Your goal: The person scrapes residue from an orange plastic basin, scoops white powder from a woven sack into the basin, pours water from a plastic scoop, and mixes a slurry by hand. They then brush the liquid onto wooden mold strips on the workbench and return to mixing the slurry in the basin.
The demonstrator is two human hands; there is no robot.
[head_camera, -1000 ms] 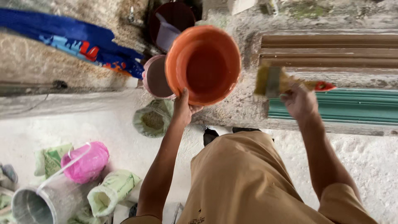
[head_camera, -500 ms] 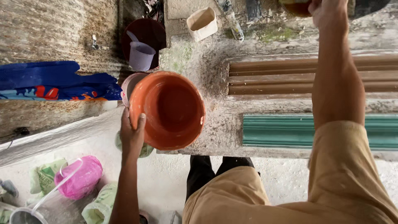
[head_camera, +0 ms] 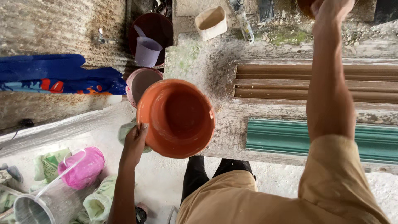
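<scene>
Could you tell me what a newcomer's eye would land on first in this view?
Most striking is the orange bucket at the centre, tilted so its empty inside shows, with the left hand gripping its rim. The right hand reaches to the top edge over brown mouldings and a green moulding. A pink bucket lies lower left.

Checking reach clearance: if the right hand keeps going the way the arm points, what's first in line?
The right hand points toward the top of the frame and is already at a dark brown round container, cut off by the frame edge. That looks like the first thing met; actual contact and depth can't be told.
</scene>
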